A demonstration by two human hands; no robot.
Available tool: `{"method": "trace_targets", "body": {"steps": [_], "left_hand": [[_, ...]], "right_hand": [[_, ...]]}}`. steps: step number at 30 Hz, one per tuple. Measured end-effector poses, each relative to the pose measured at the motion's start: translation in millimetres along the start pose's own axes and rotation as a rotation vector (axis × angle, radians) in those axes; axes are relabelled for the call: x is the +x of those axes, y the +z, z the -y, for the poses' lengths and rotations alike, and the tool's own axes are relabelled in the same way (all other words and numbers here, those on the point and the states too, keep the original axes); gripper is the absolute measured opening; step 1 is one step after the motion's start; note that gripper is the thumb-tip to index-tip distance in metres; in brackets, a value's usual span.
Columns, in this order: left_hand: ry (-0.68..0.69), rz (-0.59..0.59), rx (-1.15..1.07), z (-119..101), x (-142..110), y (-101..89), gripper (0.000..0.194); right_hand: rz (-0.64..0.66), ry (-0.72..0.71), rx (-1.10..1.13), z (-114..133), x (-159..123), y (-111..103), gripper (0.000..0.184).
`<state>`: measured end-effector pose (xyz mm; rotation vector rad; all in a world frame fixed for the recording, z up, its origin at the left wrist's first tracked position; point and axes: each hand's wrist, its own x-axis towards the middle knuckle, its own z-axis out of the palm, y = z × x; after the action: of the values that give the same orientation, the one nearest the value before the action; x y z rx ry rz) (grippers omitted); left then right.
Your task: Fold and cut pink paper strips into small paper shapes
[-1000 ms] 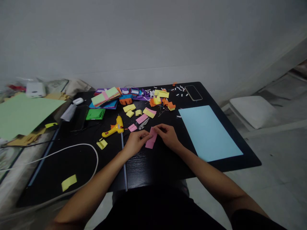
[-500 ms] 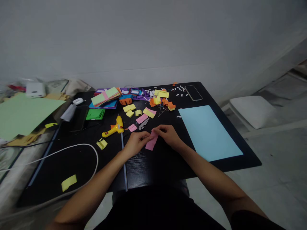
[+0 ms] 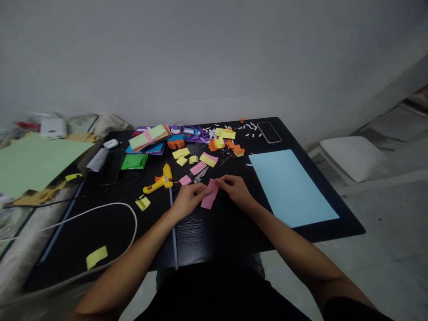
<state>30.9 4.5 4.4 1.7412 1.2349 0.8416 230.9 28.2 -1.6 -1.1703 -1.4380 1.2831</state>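
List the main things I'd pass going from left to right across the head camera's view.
Large green sheet → green paper stack → yellow glue gun → left hand → held pink paper → right hand → pale blue sheet → white seat.

A stretch of bare black tabletop (image 3: 217, 238) lay between the hands and the near edge, open for a low pass. The pink paper (image 3: 210, 194), pinched in both the left hand (image 3: 187, 200) and right hand (image 3: 236, 191), blocked the gap between them. Scissors (image 3: 201, 174) and paper scraps (image 3: 198, 168) crowded the far side. Leftward, a yellow glue gun (image 3: 162, 180), a thin long strip (image 3: 174, 247) and a looped white cable (image 3: 135, 218) stood in the way. A narrow dark lane separated the right hand from the blue sheet (image 3: 292, 187).
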Motion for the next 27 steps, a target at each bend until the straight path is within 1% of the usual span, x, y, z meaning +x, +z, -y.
{"method": "trace_targets", "body": {"steps": [3,6,8,11,13,15,18,19,21,24,27], "left_hand": [[0.005,-0.049,-0.010,-3,-1,-0.6,0.032],[0.050,-0.110,-0.029,-5,-1,-1.2,0.023],[0.107,-0.144,-0.011,-5,-1,-1.8,0.017],[0.241,-0.169,0.067,-4,-1,-3.7,0.011],[0.316,-0.183,0.126,-5,-1,-6.1,0.009],[0.336,-0.223,0.173,-5,-1,-9.2,0.010],[0.300,-0.339,0.183,-3,0,-13.1,0.028],[0.277,-0.371,0.157,-2,1,-13.7,0.032],[0.228,-0.399,0.045,3,3,-13.5,0.036],[0.108,-0.359,-0.160,9,7,-11.3,0.040],[0.040,-0.335,-0.255,10,8,-10.3,0.035]], "right_hand": [[-0.013,-0.012,0.000,0,0,0,0.034],[0.031,0.035,0.060,3,-2,0,0.035],[0.084,0.075,0.171,5,-3,1,0.036],[0.126,0.105,0.303,7,-5,1,0.035],[0.126,0.101,0.324,6,-5,1,0.033],[0.105,0.086,0.318,4,-4,1,0.035],[0.060,0.077,0.311,0,-3,2,0.039],[0.051,0.078,0.311,-1,-2,2,0.038],[0.050,0.084,0.320,-2,-2,3,0.035],[0.052,0.105,0.345,-3,-2,5,0.035],[0.038,0.119,0.365,-3,-2,5,0.036]]}}
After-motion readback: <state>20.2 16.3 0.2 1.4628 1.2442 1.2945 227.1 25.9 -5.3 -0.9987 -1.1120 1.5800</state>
